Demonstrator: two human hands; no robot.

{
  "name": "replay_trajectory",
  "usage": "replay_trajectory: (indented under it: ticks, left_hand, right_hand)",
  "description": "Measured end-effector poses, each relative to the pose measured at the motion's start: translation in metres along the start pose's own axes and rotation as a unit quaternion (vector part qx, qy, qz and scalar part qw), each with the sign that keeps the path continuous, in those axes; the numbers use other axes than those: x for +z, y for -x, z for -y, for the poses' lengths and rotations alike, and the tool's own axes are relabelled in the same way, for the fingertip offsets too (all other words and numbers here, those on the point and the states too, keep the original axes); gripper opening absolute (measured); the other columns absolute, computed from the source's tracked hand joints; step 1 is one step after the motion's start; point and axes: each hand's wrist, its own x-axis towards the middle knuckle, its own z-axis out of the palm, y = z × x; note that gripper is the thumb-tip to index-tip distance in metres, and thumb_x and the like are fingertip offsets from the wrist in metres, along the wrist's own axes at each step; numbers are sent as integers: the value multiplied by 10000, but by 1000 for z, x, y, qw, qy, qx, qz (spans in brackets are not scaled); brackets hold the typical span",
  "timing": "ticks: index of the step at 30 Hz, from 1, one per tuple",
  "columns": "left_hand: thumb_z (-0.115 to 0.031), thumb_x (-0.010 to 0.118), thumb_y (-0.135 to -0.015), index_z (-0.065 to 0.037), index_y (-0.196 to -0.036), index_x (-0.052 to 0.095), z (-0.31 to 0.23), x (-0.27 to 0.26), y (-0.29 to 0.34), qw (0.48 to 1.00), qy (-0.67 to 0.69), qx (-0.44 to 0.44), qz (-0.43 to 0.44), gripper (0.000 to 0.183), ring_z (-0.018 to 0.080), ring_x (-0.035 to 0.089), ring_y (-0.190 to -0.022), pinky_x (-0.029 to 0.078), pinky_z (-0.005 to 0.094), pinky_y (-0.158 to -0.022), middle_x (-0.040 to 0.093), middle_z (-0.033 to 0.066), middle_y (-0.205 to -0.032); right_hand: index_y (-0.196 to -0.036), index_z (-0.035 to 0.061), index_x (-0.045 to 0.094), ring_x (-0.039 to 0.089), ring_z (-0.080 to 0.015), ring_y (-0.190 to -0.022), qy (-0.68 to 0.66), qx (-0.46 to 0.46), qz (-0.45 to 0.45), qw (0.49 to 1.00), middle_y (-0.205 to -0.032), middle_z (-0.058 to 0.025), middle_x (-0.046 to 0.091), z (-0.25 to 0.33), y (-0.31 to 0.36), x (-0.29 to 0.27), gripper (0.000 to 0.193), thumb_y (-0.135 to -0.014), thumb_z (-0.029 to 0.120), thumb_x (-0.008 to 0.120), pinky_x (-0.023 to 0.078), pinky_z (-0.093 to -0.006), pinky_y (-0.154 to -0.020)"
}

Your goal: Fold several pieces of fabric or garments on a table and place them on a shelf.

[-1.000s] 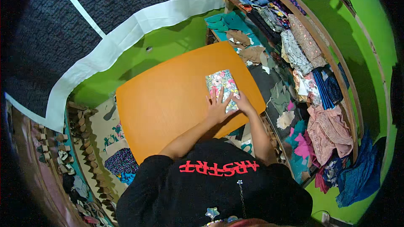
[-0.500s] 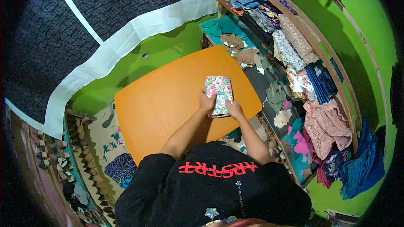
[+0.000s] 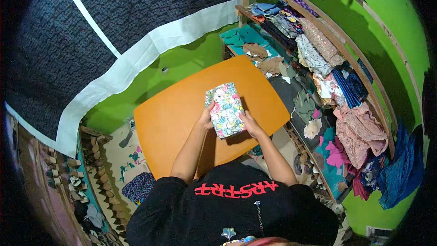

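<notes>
Between both hands I hold a flat, rectangular package [image 3: 226, 109] covered in a floral pattern of pink, yellow, green and pale blue. Whether it is a wrapped box or a covered book I cannot tell. My left hand [image 3: 206, 116] grips its left long edge, thumb on the top face. On the opposite edge, near the lower right corner, my right hand [image 3: 250, 125] is closed with the thumb pressing from above. The package is tilted a little, over the near part of an orange table [image 3: 177, 123]. Its underside and the fingertips beneath it are hidden.
Along the right, a wooden shelf [image 3: 314, 20] carries folded clothes, with a pink lace garment [image 3: 359, 130] hanging lower down. Fabric scraps [image 3: 305, 105] cover the surface beside the table. At the left are rows of shoe-like shapes [image 3: 101, 166] and a dark patterned cloth bundle [image 3: 138, 187].
The package has moved left and toward me, and its top now leans left. Both hands have shifted with it, the left one to its side edge. The view has shifted slightly.
</notes>
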Motion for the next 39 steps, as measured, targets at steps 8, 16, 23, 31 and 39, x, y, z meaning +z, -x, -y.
replay_trajectory:
  ticks: [8, 16, 23, 31, 39]
  left_hand:
    - [-388, 397, -838, 23, -1168, 365, -73, 59, -60, 998, -30, 35, 52, 528, 274, 486, -1014, 397, 406, -865, 465, 174, -1136]
    - [-256, 497, -805, -101, -1226, 220, -142, 153, -201, 952, -198, 234, -29, 528, 210, 483, -966, 447, 398, -751, 435, 107, -1119]
    - [-264, 490, -817, -226, -1281, 150, -190, 217, -306, 942, -200, 269, -21, 577, 172, 462, -934, 389, 343, -700, 413, 66, -1154]
    - [-188, 480, -822, -35, -1267, 245, -208, 227, -390, 848, -395, 351, -36, 526, 205, 315, -1156, 242, 276, -949, 330, 115, -1262]
    - [-297, 533, -729, -276, -1195, 414, -177, 246, -444, 506, -738, 440, -76, 482, 376, 199, -1205, 177, 484, -963, 259, 135, -1316]
  right_hand:
    - [-1186, -29, 316, 427, -166, -1044, -129, 57, 209, 968, -1161, -111, 436, 65, -56, -50, 539, -741, 138, 570, 322, -289, -886]
    - [-1085, -13, 417, 525, -166, -885, -88, -57, 38, 994, -1028, -82, 518, 205, -208, -127, 378, -733, 65, 531, 437, -305, -736]
    - [-967, -23, 500, 587, -221, -768, -207, -130, 34, 969, -903, -120, 575, 283, -349, -192, 256, -767, 136, 505, 507, -369, -660]
    - [-1036, -10, 412, 573, -236, -779, -304, -201, -185, 912, -923, -118, 539, 298, -407, -215, 320, -756, 123, 488, 493, -403, -694]
    - [-1062, -125, 374, 520, -336, -898, -178, -134, -448, 866, -1031, -263, 489, 239, -427, -212, 442, -757, 170, 499, 423, -371, -732]
